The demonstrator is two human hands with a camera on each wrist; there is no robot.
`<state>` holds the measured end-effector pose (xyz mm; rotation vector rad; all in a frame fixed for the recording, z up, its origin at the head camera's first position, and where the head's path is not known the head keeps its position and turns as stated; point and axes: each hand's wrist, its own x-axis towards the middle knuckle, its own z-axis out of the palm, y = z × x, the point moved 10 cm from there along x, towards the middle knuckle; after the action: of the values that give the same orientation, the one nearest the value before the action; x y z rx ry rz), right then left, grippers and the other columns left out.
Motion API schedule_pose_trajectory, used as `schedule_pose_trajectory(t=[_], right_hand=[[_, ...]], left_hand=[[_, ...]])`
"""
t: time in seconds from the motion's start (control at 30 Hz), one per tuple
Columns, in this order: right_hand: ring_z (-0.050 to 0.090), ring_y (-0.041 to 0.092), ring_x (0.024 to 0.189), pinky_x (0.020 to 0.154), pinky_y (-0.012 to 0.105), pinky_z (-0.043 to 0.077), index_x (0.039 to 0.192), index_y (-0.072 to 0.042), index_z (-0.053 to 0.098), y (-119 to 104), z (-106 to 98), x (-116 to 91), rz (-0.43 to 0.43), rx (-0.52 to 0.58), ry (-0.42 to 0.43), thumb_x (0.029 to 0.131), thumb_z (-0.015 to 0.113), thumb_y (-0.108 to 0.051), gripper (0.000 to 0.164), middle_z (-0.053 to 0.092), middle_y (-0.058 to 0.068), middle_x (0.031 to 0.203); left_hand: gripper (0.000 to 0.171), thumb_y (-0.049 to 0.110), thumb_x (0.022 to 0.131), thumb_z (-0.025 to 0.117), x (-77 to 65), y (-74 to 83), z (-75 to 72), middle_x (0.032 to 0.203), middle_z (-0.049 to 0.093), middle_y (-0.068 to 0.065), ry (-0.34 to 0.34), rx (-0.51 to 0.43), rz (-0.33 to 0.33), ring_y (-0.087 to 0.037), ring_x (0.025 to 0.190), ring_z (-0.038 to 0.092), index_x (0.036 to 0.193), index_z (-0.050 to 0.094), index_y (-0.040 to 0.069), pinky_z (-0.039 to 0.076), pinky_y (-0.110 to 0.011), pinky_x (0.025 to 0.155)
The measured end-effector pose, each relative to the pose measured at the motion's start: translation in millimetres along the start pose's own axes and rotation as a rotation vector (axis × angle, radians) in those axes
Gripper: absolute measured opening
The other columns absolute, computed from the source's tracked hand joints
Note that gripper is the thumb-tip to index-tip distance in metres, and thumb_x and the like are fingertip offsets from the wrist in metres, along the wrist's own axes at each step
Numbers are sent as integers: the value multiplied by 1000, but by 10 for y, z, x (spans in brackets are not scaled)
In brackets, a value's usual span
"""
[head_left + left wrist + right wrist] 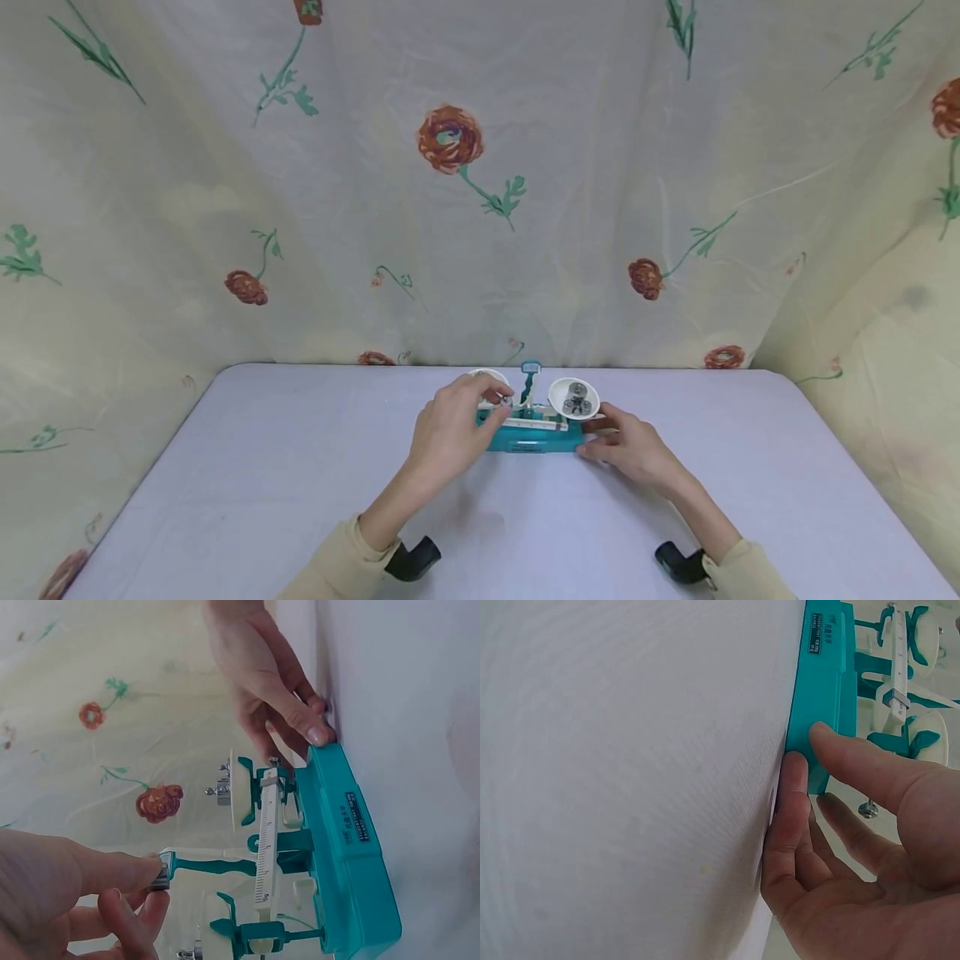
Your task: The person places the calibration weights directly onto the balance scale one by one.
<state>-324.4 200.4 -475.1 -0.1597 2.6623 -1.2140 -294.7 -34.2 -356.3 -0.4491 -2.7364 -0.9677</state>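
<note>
A teal balance scale (525,442) with two white pans stands on the table. My left hand (452,421) is raised beside the left pan (487,372). It pinches a small silver metal weight (161,876) between thumb and fingers, close to the top of the scale's upright pointer (214,865). Several silver weights (577,400) sit together on the right pan (557,393). In the left wrist view, shiny metal (191,952) also shows at the left pan. My right hand (633,446) grips the right end of the base, thumb (847,754) on its front face and fingers at its end.
The white-covered table (247,467) stretches out around the scale. Right behind its back edge hangs a flowered curtain (337,183). Black curved pieces (414,558) stick out by both sleeve cuffs.
</note>
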Motion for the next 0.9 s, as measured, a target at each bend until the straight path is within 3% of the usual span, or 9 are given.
schedule_pose_trajectory(t=[0.23, 0.57, 0.8, 0.9], right_hand=[[74, 34, 119, 102, 51, 62, 157, 0, 46, 15, 9, -7, 12, 3, 1, 96, 81, -20, 73, 67, 26, 141], [73, 35, 119, 103, 52, 62, 157, 1, 46, 10, -10, 3, 8, -4, 4, 97, 81, -20, 73, 67, 26, 142], [73, 35, 120, 103, 52, 62, 157, 0, 47, 3, -12, -3, 4, -4, 5, 97, 81, -20, 72, 67, 26, 141], [73, 36, 120, 103, 52, 62, 157, 1, 47, 10, -16, -2, 2, -5, 5, 97, 81, -20, 72, 67, 26, 142]], left_hand=[[18, 24, 100, 79, 63, -35, -21, 106, 79, -5, 45, 45, -18, -18, 77, 66, 117, 79, 19, 38, -20, 47], [16, 23, 99, 80, 149, -54, -52, 104, 80, -4, 100, 45, 11, -15, 74, 64, 114, 80, 18, 36, -20, 47], [16, 24, 100, 79, 186, -56, -51, 102, 78, -4, 140, 100, 34, -11, 57, 49, 113, 78, 16, 32, -20, 45], [16, 23, 100, 79, 202, -54, -34, 104, 78, -5, 142, 113, 37, -9, 56, 49, 114, 78, 15, 33, -20, 45]])
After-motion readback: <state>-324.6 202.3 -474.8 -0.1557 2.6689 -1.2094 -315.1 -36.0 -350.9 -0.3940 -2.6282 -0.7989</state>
